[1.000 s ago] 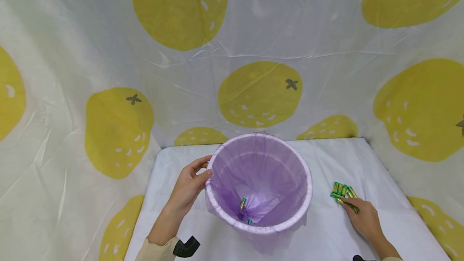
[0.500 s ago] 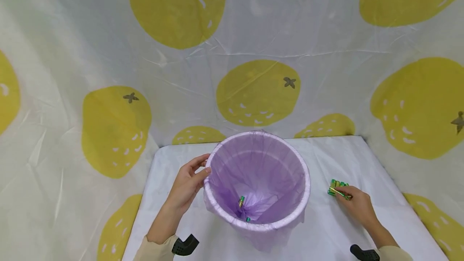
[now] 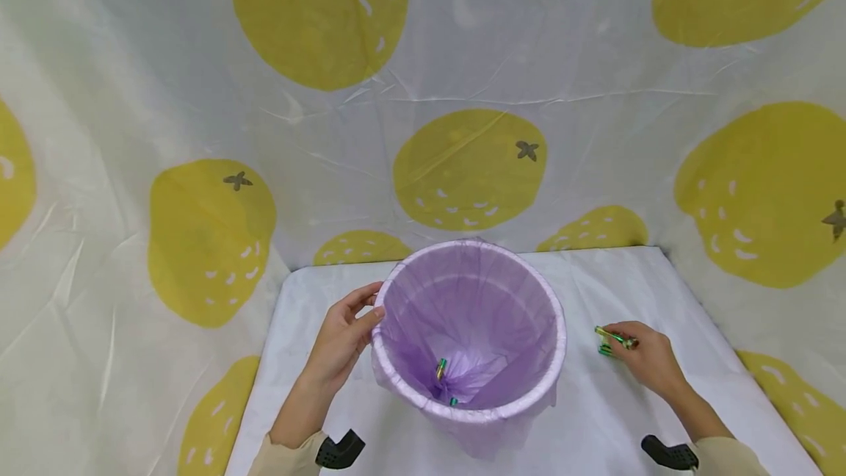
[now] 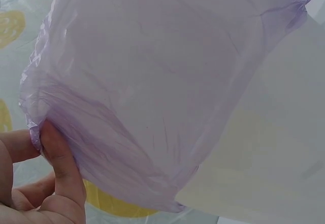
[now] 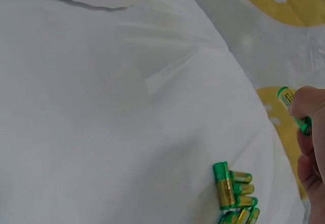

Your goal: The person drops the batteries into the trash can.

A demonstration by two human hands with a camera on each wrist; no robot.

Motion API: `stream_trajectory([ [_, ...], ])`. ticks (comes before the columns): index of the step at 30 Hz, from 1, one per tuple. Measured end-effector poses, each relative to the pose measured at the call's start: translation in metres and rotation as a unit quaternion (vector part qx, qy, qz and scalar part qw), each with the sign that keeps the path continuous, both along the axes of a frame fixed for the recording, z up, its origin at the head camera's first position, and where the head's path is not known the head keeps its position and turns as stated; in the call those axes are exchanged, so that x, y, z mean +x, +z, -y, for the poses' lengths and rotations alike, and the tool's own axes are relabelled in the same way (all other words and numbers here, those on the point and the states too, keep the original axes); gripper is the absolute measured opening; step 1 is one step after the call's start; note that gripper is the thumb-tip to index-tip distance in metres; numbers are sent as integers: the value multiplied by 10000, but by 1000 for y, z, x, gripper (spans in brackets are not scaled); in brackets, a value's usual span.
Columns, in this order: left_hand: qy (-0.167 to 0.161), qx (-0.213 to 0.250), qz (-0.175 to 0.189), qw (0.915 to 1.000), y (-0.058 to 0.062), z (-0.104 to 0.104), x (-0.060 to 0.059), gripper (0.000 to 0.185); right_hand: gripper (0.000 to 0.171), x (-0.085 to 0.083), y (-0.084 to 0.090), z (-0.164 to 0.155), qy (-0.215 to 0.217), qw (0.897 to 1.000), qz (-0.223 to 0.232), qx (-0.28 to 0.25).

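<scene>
My left hand (image 3: 338, 340) holds the rim of a round bin (image 3: 562, 344) on its left side, thumb on the front. A thin purple bag (image 4: 152, 82) lines the bin and folds over its rim. Inside, near the bottom, lie a green-and-gold battery (image 3: 441, 369) and the green end of another. To the right of the bin, my right hand (image 3: 644, 355) pinches a green-and-gold battery (image 5: 285, 96), raised over the table. Several more batteries (image 5: 225, 186) lie grouped on the cloth below; the hand hides most of them in the head view.
A white cloth covers the table (image 3: 595, 417), with the bin at its middle. Sheets with large yellow fruit shapes (image 3: 471, 170) hang behind and on both sides. A black device (image 3: 340, 449) sits at each wrist.
My right hand has moved slightly left and away from me with the battery, now covering most of the group on the table. The left hand keeps its place on the rim.
</scene>
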State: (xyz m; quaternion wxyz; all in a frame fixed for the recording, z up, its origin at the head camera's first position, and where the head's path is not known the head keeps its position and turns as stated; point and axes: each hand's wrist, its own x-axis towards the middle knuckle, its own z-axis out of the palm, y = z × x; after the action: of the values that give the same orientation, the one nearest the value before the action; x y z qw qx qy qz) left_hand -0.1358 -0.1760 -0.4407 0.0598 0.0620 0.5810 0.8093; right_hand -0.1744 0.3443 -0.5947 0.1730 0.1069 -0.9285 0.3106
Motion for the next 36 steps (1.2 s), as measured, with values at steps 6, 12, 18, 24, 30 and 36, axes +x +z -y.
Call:
stream_trajectory([
  [6, -53, 17, -44, 10000, -1, 1, 0, 52, 20, -8, 21, 5, 222, 9997, -63, -44],
  [12, -81, 20, -108, 9999, -1, 1, -1, 51, 21, -14, 40, 10, 509, 9986, -169, -37],
  [18, -94, -65, -172, 9998, -2, 2, -1, 51, 23, -21, 55, 14, 846, 9958, -356, -1],
  [24, -29, -79, -94, 9999, 0, 1, 0, 51, 22, -26, 74, 22, 888, 9952, -398, -25],
  [30, -75, -93, -88, 9999, -1, 0, -1, 51, 22, -28, 89, 27, 871, 9952, -425, -91],
  [36, -67, -109, -106, 9999, -1, 2, -1, 50, 22, -30, 99, 31, 969, 9941, -479, -94],
])
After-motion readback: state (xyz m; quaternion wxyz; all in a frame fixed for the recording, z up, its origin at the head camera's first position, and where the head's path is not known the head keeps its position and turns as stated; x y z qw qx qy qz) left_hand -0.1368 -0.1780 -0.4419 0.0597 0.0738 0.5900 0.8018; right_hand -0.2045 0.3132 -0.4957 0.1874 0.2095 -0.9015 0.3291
